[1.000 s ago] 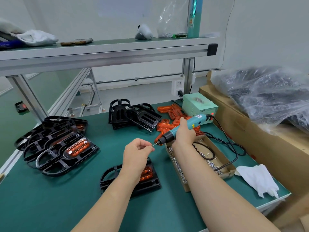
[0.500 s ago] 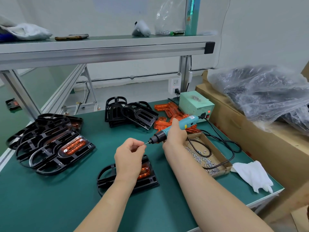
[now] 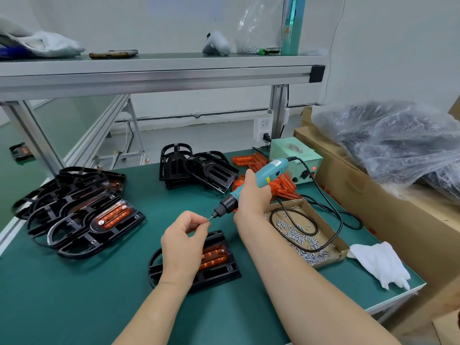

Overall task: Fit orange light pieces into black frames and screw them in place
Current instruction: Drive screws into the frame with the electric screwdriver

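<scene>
Nearest the camera, I see two bare forearms reaching out over a green bench mat. The left hand is curled, its thumb and forefinger pinching a tiny silvery screw against the bit of an electric screwdriver. The right hand is wrapped firmly round the teal body of that tool, which slants down to the left.

Directly under the left hand lies a black frame, flat on the mat, with an orange light piece seated in its middle.

To the right, a shallow cardboard tray holds loose screws and a loop of the tool's black cable. A white glove lies beside it near the bench edge.

To the left sits a stack of fitted frames. Farther back are empty black frames, a heap of loose orange pieces and a pale green power supply.

Beyond, an aluminium shelf spans the bench, and a cardboard carton topped by a plastic bag stands on the right.
</scene>
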The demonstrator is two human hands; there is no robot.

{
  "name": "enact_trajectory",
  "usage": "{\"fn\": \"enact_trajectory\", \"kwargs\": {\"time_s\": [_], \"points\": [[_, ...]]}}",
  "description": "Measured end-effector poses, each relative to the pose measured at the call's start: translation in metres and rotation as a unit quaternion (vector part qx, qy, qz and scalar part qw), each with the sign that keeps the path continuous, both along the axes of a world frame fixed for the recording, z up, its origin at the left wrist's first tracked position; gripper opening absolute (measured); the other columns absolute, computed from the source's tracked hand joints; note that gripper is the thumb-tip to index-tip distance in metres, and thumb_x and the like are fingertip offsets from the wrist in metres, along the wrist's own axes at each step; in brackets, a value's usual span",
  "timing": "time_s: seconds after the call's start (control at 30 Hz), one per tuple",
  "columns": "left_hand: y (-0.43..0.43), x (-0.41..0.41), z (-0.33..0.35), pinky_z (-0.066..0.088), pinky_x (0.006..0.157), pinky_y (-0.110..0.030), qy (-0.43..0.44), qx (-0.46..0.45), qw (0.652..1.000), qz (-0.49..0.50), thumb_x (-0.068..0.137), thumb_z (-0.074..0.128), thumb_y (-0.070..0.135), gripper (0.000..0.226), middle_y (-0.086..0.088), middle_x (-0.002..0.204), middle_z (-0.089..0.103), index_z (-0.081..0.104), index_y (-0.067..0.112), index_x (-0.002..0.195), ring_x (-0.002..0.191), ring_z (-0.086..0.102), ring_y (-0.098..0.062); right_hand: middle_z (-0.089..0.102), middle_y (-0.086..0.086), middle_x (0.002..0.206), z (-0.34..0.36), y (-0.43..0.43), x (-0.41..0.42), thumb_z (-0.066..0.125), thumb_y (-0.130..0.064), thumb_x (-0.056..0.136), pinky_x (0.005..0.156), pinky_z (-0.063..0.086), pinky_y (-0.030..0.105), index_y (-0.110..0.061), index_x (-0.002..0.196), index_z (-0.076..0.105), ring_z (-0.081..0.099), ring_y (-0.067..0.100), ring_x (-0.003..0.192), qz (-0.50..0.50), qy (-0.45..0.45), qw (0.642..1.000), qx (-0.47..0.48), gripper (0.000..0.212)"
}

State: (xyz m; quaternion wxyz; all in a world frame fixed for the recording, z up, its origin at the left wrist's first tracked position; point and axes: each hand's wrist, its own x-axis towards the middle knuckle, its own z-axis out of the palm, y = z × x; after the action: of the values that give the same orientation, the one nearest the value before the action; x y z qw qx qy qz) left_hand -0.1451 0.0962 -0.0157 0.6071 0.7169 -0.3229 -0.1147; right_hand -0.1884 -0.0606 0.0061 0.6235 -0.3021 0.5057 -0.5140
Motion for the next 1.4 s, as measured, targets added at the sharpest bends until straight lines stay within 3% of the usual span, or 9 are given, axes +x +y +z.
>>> {"fn": "enact_trajectory", "kwargs": {"time_s": [0.27,0.4,0.53,0.63,0.87,1.0,1.13,1.23,1.4], "points": [[0.014,0.007,-0.001,0.037,0.072,-0.001,-0.092,0.050,0.995,0.003,0.085,0.070,0.008,0.026,0.009,0.083,0.068,0.069,0.032,0.095,0.087,0.062,-0.003,0.068,0.001,0.096,0.015,0.015,0.015,0.069,-0.042,0.088,0.083,0.057,0.041,-0.017,0.105,0.058,0.067,0.018,0.084,0.015,0.053,0.988,-0.144,0.032],[0.019,0.009,-0.001,0.038,0.072,-0.006,-0.117,0.078,0.990,0.006,0.085,0.069,0.006,0.028,0.006,0.083,0.066,0.067,0.031,0.096,0.087,0.060,-0.004,0.065,-0.009,0.086,0.019,0.024,0.021,0.070,-0.043,0.088,0.075,0.054,0.034,-0.027,0.092,0.055,0.065,0.010,0.079,0.037,0.094,0.973,-0.209,0.022],[0.021,0.011,-0.002,0.041,0.079,-0.025,-0.128,0.093,0.987,0.018,0.084,0.070,0.007,0.031,0.009,0.082,0.066,0.063,0.037,0.091,0.087,0.061,-0.009,0.062,-0.012,0.080,0.024,0.035,0.027,0.070,-0.041,0.089,0.066,0.046,0.024,-0.029,0.086,0.052,0.060,0.003,0.073,0.057,0.118,0.956,-0.261,0.022],[0.023,0.013,-0.003,0.040,0.076,-0.022,-0.125,0.101,0.987,0.022,0.084,0.071,0.009,0.031,0.010,0.082,0.066,0.062,0.038,0.091,0.086,0.061,-0.010,0.059,-0.012,0.077,0.027,0.042,0.030,0.070,-0.040,0.089,0.062,0.041,0.019,-0.029,0.085,0.051,0.057,0.000,0.068,0.070,0.138,0.943,-0.295,0.022],[0.025,0.014,-0.002,0.041,0.073,-0.011,-0.111,0.100,0.989,0.013,0.083,0.072,0.009,0.027,0.014,0.083,0.067,0.063,0.033,0.092,0.085,0.061,0.001,0.057,-0.010,0.070,0.037,0.054,0.035,0.070,-0.043,0.088,0.071,0.052,0.037,-0.027,0.083,0.050,0.057,0.009,0.065,0.092,0.181,0.905,-0.375,0.026],[0.028,0.015,0.001,0.050,0.092,-0.032,-0.106,0.095,0.990,0.005,0.083,0.074,0.016,0.026,0.015,0.095,0.069,0.066,0.028,0.104,0.097,0.062,-0.003,0.055,-0.010,0.069,0.042,0.057,0.037,0.069,-0.045,0.086,0.065,0.050,0.032,-0.025,0.082,0.050,0.053,0.006,0.062,0.099,0.180,0.892,-0.402,0.028],[0.043,0.021,-0.003,0.033,0.111,-0.035,-0.133,0.116,0.984,-0.008,0.072,0.078,0.051,0.070,0.020,0.127,0.053,0.053,0.030,0.133,0.127,0.041,-0.006,0.054,-0.010,0.070,0.046,0.056,0.037,0.070,-0.044,0.088,0.063,0.048,0.028,-0.028,0.081,0.048,0.053,0.006,0.062,0.110,0.187,0.881,-0.421,0.028],[0.056,0.025,-0.009,0.018,0.120,-0.039,-0.187,0.165,0.967,-0.050,0.057,0.063,0.082,0.108,0.017,0.143,0.036,0.035,0.031,0.148,0.140,0.022,-0.008,0.052,-0.012,0.067,0.047,0.056,0.035,0.071,-0.043,0.088,0.057,0.038,0.014,-0.033,0.079,0.045,0.054,0.001,0.062,0.111,0.191,0.871,-0.440,0.029],[0.068,0.033,-0.023,0.000,0.124,-0.037,-0.267,0.196,0.942,-0.057,0.055,0.051,0.095,0.120,0.012,0.153,0.029,0.024,0.032,0.153,0.146,0.013,-0.007,0.051,-0.012,0.067,0.047,0.063,0.033,0.071,-0.041,0.089,0.056,0.039,0.011,-0.032,0.080,0.045,0.054,-0.002,0.063,0.124,0.178,0.860,-0.462,0.029]]}}
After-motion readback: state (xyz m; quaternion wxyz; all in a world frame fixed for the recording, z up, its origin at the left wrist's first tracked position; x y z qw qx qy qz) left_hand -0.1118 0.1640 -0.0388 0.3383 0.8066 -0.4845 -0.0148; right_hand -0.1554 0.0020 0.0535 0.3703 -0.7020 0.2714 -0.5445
